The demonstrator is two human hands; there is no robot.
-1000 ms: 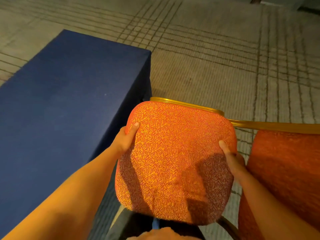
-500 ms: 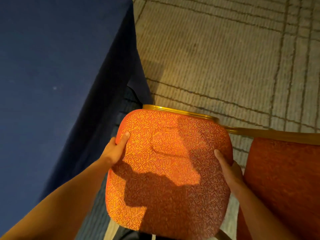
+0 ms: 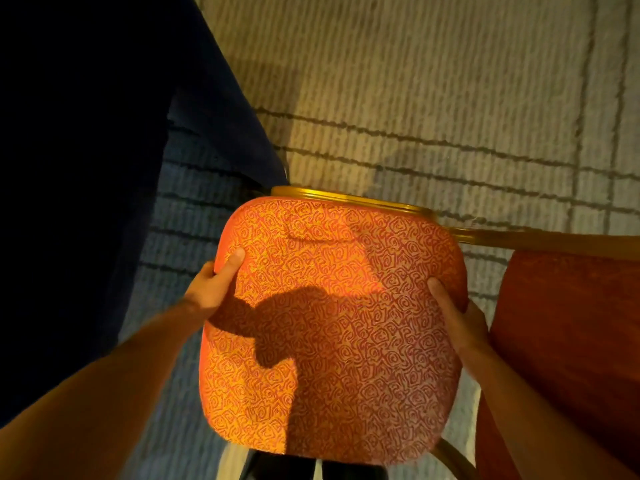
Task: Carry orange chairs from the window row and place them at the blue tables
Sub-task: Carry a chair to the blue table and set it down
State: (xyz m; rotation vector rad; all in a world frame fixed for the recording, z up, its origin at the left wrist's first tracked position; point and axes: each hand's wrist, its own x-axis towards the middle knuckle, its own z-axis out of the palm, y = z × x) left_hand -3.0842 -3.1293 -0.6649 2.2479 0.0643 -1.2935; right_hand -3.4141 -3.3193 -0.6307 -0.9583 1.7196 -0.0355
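An orange chair [image 3: 346,289] with a swirl-patterned cushion and a gold metal frame fills the middle of the head view. My left hand [image 3: 214,285] grips the cushion's left edge, thumb on top. My right hand [image 3: 457,317] grips the right edge, thumb lying on the fabric. The blue table [image 3: 86,168], draped in dark blue cloth, stands at the left, its corner close to the chair's far left side. Both hands' fingers are hidden under the cushion.
A second orange chair [image 3: 571,323] stands right beside the held one, on the right. Pale carpet with dark grid lines [image 3: 433,98] stretches beyond. Dark shoes [image 3: 277,465] show at the bottom edge under the cushion.
The chair has moved closer to the blue table's corner and lower toward the carpet. The view has tilted down, so the table top now fills less of the frame. Both grips are unchanged.
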